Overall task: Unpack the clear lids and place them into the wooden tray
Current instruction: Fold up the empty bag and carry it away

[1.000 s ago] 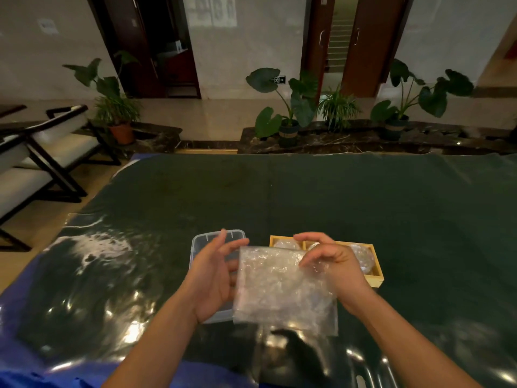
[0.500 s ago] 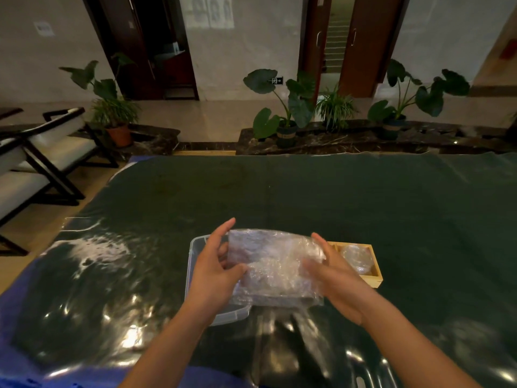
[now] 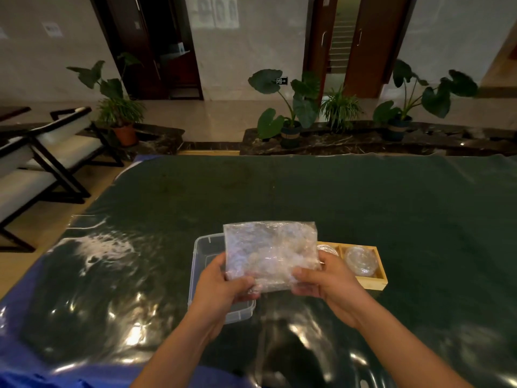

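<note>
Resting on the table [image 3: 307,197], a clear tub [image 3: 207,247] is seen at left. Above it a crinkled bag [image 3: 268,253] is pinched at its lower corners by the left hand [image 3: 221,287] and right hand [image 3: 330,284]. Further right, one lid [image 3: 361,260] is held in each visible tray [image 3: 375,282] compartment.

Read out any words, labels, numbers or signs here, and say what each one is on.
On the small dark sign behind the plants: a white arrow pointing right, beside a mark too small to read.
On the white notice, left wall: blurred, unreadable.
On the pale posters, far wall: blurred, unreadable.
On the bubble-wrap packet: no print visible.
</note>
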